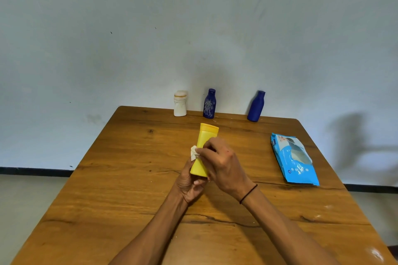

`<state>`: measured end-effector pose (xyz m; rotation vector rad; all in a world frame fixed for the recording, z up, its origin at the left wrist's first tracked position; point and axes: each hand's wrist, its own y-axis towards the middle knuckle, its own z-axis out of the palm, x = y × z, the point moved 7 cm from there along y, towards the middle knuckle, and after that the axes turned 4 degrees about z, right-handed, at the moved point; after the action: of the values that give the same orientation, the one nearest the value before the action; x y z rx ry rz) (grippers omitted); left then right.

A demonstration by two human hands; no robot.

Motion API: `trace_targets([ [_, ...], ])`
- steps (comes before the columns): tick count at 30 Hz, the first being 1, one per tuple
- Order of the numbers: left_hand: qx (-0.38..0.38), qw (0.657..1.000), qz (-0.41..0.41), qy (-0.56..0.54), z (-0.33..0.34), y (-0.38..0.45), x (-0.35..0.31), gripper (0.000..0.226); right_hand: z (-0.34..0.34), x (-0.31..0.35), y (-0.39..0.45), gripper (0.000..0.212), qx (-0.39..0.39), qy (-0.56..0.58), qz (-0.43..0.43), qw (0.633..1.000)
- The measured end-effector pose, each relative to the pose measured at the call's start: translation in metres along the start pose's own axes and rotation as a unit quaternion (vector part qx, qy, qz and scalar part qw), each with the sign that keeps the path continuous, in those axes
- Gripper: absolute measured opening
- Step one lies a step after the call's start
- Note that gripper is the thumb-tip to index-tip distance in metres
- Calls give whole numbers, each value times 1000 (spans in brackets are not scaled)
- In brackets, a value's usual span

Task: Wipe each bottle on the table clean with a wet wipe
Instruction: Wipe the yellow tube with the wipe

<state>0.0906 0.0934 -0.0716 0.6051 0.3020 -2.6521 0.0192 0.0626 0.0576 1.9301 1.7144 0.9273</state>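
Now left hand [189, 183] gripping yellow bottle [204, 148] base, long axis pointing away toward wall; right hand [221, 163] pressing wet wipe [193, 153] across bottle's middle.

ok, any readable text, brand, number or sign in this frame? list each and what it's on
None legible.
Wet wipe pack: print and a small dark logo, too blurred to read.
Middle blue bottle: white scribble-like marks, not readable as text.
Yellow bottle, white bottle, right blue bottle: no text visible.

— What lies under the left hand [189, 185]?
— A grained wooden table [129, 178]. Beyond both hands, a pale wall [193, 28]; far beyond the right hand [224, 163], black skirting [370, 187]
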Motion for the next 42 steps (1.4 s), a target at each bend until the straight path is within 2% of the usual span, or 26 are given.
trace_targets([
  [3,13,999,-5,45,-1,1,2,75,-2,-6,-3,27,-11,-3,-5,1000],
  [6,20,988,-6,151,-3,1,5,76,-13,-26,12,18,-51,6,54,997],
  [8,15,969,28,245,-3,2,1,67,-19,-38,22,13,-68,13,91,993],
  [11,-26,926,103,362,2,3,-12,47,-16,-43,23,10,-45,-6,101,994],
  [15,-103,882,189,419,5,0,-26,17,-3,-33,-4,10,11,-36,63,997],
  [17,-127,844,224,470,4,-2,-29,13,0,-32,-15,13,29,-31,66,997],
  [19,-164,790,251,535,5,-7,-31,20,-1,-39,-18,15,19,-12,90,996],
  [23,-208,687,309,624,15,-21,-34,43,-12,-65,-11,16,-63,65,204,975],
  [25,-220,658,323,644,19,-25,-35,50,-14,-78,-8,32,-89,136,284,945],
  [27,-232,632,335,659,20,-26,-38,53,-12,-89,-7,50,-73,197,342,916],
  [31,-218,585,382,681,24,-29,-43,43,-8,-101,-8,35,-4,270,389,881],
  [33,-201,595,394,670,23,-29,-43,44,-9,-102,-9,30,-2,299,402,865],
  [34,-192,616,388,658,21,-27,-43,48,-9,-103,-9,28,-7,307,404,862],
  [35,-180,651,373,636,19,-24,-42,52,-10,-102,-9,26,-14,316,405,858],
  [36,-161,702,348,600,18,-20,-41,53,-10,-103,-9,26,-26,325,408,853],
  [37,-139,767,310,545,16,-15,-37,53,-10,-104,-9,25,-40,333,412,847],
  [39,-102,893,197,392,10,-8,-23,59,-11,-105,-10,24,-64,348,420,836],
  [40,-86,938,127,311,7,-6,-15,66,-11,-105,-10,23,-68,351,418,835],
  [42,-61,982,16,180,1,-4,-3,74,-9,-103,-9,22,-60,344,404,846],
])
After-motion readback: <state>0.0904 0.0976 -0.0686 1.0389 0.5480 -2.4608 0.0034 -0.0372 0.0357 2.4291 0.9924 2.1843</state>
